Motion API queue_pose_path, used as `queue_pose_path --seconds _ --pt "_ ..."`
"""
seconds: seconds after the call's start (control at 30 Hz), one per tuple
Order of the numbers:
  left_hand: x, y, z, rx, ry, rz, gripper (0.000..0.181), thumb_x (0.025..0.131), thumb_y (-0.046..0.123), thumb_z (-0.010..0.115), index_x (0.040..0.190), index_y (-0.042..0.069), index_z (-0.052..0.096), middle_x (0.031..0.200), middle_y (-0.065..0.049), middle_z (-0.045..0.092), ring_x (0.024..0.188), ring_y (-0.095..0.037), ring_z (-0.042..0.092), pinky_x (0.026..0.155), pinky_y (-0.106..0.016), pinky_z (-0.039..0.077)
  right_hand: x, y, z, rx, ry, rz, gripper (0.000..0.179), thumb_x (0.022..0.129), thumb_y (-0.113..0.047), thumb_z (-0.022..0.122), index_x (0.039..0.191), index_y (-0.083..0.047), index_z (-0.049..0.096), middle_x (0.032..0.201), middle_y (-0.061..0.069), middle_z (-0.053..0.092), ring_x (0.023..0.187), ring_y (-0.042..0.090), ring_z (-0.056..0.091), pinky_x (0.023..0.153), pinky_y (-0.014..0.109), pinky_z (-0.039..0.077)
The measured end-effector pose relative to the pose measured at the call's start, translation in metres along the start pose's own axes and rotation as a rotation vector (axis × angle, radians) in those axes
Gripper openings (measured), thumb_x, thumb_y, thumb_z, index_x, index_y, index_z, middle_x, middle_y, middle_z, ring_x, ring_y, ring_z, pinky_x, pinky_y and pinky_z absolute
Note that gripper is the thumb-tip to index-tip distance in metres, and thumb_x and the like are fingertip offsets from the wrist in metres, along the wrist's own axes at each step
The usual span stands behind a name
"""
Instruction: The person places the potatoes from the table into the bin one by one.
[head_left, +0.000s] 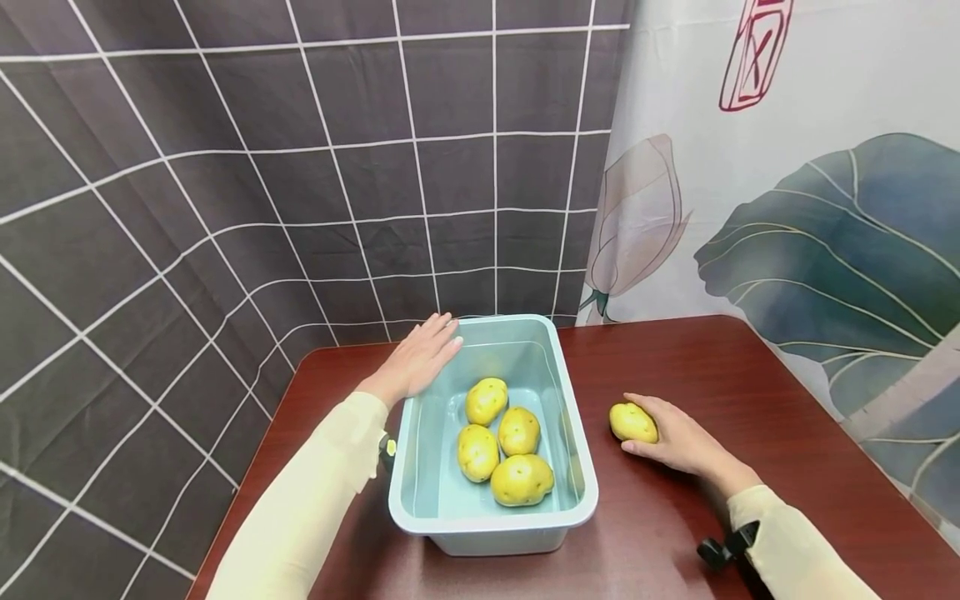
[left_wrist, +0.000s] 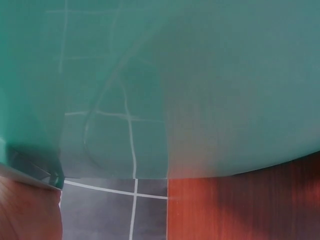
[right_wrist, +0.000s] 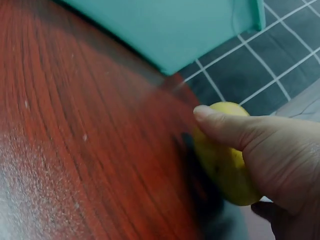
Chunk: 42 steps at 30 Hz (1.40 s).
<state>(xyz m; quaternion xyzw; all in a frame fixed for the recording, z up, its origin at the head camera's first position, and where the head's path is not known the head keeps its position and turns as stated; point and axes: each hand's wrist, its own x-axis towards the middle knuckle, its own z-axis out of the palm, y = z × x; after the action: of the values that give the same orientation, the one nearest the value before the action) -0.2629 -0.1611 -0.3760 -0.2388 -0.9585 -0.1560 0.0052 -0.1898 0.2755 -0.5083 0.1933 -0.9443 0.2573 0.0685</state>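
Note:
In the head view a light blue plastic bin [head_left: 495,525] holds several yellow potatoes [head_left: 522,480] on its floor. My left hand [head_left: 422,354] lies over the bin's far left rim with its fingers straight. The left wrist view is mostly filled by the bin's outer wall [left_wrist: 210,100], with part of that hand at the lower left corner. To the right of the bin my right hand [head_left: 678,437] grips a single potato [head_left: 632,423] between thumb and fingers. Seen from the right wrist, the thumb [right_wrist: 225,127] presses along the potato's side, close over the tabletop.
Both the bin and the hands are over a dark red wooden table [head_left: 645,358]. A grey grid-patterned curtain [head_left: 360,183] hangs behind and to the left. On the right is a white curtain [head_left: 690,108] with painted leaves and a bud.

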Motion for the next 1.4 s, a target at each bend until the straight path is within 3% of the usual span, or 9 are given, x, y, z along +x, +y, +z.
queue_pose_path --seconds 0.27,0.93,1.17,1.4 --pt "0.000 0.002 0.000 -0.004 -0.005 0.000 0.067 0.101 0.057 0.021 0.153 0.016 0.028 0.160 -0.001 0.017 0.148 -0.021 0.006 0.118 -0.042 0.007 0.005 0.004 0.011 0.029 0.057 -0.067 0.076 0.075 -0.049 0.080 0.136 -0.012 0.052 0.128 0.007 0.057 0.112 0.026 0.054 0.093 0.051 0.044" --pt "0.000 0.002 -0.001 -0.007 0.005 0.000 0.066 0.101 0.056 0.021 0.153 0.017 0.028 0.160 0.000 0.018 0.147 -0.019 0.006 0.118 -0.041 0.007 0.015 0.009 0.022 0.010 0.135 -0.062 0.063 0.074 -0.047 0.080 0.125 -0.016 0.058 0.115 0.001 0.062 0.098 0.020 0.056 0.083 0.045 0.048" --pt "0.001 0.002 0.000 -0.008 0.005 0.012 0.067 0.101 0.057 0.020 0.153 0.015 0.028 0.160 -0.002 0.018 0.147 -0.022 0.007 0.118 -0.043 0.008 0.016 0.003 0.015 0.044 0.162 -0.053 0.063 0.075 -0.049 0.079 0.126 -0.019 0.058 0.117 -0.002 0.061 0.099 0.018 0.055 0.083 0.044 0.047" --pt "-0.001 0.003 -0.002 -0.009 -0.002 0.001 0.066 0.101 0.057 0.021 0.153 0.017 0.027 0.160 -0.001 0.017 0.147 -0.020 0.006 0.118 -0.041 0.007 0.020 -0.011 0.001 0.089 0.214 -0.067 0.063 0.073 -0.039 0.083 0.128 -0.021 0.058 0.119 -0.002 0.061 0.098 0.016 0.054 0.079 0.041 0.046"
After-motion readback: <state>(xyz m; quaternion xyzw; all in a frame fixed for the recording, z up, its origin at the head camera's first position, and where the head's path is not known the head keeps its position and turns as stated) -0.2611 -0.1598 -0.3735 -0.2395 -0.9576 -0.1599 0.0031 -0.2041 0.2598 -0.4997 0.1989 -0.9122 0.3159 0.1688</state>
